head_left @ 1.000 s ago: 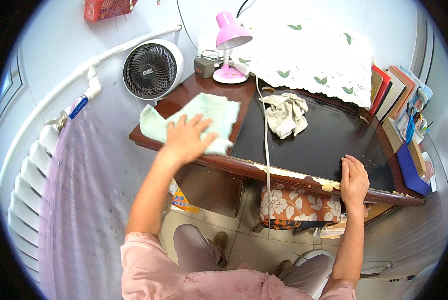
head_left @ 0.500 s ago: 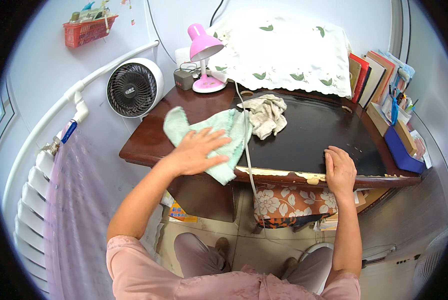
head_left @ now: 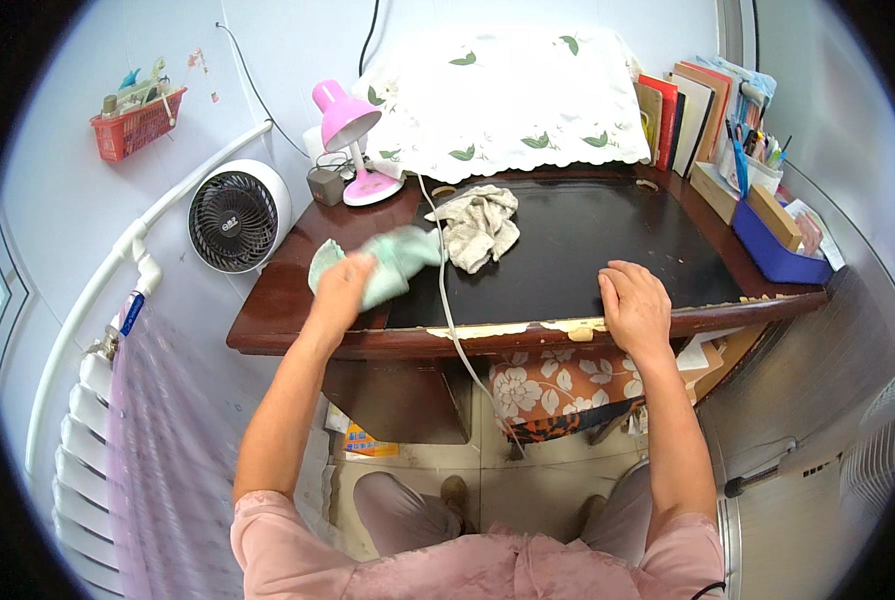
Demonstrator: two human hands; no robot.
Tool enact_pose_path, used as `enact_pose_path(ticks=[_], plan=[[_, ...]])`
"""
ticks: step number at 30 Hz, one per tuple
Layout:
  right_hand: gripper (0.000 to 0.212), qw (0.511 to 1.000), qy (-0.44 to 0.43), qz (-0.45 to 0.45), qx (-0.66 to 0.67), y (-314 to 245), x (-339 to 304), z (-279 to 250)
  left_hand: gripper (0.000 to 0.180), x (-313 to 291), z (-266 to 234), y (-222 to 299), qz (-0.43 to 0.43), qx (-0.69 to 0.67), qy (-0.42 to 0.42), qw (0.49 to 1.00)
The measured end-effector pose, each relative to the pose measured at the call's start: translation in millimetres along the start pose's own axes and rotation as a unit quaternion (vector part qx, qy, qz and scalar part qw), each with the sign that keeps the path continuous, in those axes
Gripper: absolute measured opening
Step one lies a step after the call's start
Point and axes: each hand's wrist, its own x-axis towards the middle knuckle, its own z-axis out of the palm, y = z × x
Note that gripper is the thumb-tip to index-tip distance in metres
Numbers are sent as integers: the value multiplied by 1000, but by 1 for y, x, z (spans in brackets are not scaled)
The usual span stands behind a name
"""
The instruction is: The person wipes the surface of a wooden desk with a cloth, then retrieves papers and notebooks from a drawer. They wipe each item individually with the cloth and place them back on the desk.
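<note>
My left hand [head_left: 342, 292] is closed on a pale green cloth [head_left: 396, 268], bunched and smeared by motion over the left part of the dark brown desk [head_left: 268, 310]. A flap of the cloth sticks out to the left of the fingers. My right hand [head_left: 636, 308] rests on the desk's front edge, fingers lying on the black top, with nothing in it. Between the hands, farther back, lies a crumpled off-white cloth [head_left: 480, 225]. A white cable [head_left: 444, 300] runs between the two cloths and down over the chipped front edge.
A pink lamp [head_left: 353, 130] and a grey adapter box [head_left: 325, 187] stand at the back left. Behind is a white leaf-patterned cover [head_left: 508, 100]. Books [head_left: 693, 115] and a blue holder [head_left: 780, 245] line the right side. A round fan [head_left: 238, 215] stands left; a floral-covered seat [head_left: 558, 385] is below.
My left hand has gone from lying flat on the spread green cloth to gripping it, bunching it up. The camera view has shifted; my right hand stays on the desk edge.
</note>
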Motion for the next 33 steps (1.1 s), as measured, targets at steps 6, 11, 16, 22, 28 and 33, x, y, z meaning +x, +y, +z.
enact_pose_path(ticks=[6, 11, 16, 22, 28, 33], plan=[[18, 1000, -1, 3, -9, 6, -1, -2, 38, -12, 64, 101, 140, -45, 3, 989], [28, 999, 16, 50, 13, 14, -8, 7, 45, -30, 148, 99, 358, 190, -304, 862], [39, 974, 109, 121, 158, 7, 9, -14, 49, 34, 141, 96, 168, -77, -213, 960], [67, 929, -371, -5, 7, -63, 19, -5, 71, 94, 143, 66, 71, 94, -237, 964], [60, 877, -381, 219, -193, 92, 39, -16, 95, 106, 82, 54, -3, 354, -183, 917], [65, 844, -384, 326, -184, 98, 57, -23, 89, 86, 56, 51, 24, 408, -173, 896]])
